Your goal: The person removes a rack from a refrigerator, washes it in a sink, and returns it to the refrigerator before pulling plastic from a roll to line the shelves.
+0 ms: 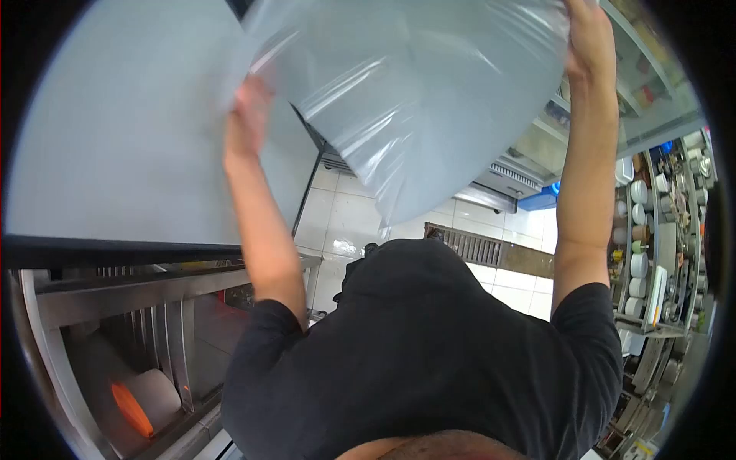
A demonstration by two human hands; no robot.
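Observation:
A large, clear plastic bag (429, 100) is spread between my raised hands, its creased lower end hanging to a point above the floor. My left hand (251, 111), smeared by motion, is closed on the bag's left edge. At the upper right, my right hand (590, 42) grips the opposite edge; some of its fingers are hidden behind the plastic or cut off by the frame. Both arms reach forward, away from my body.
A tall grey cabinet panel (130, 130) stands close on the left, above a metal rack (153, 291) with a white, orange-rimmed container (153, 399). A floor drain grate (468, 247) crosses the white tiles. Shelves with stacked dishes (640, 230) line the right, below a glass-fronted unit (652, 77).

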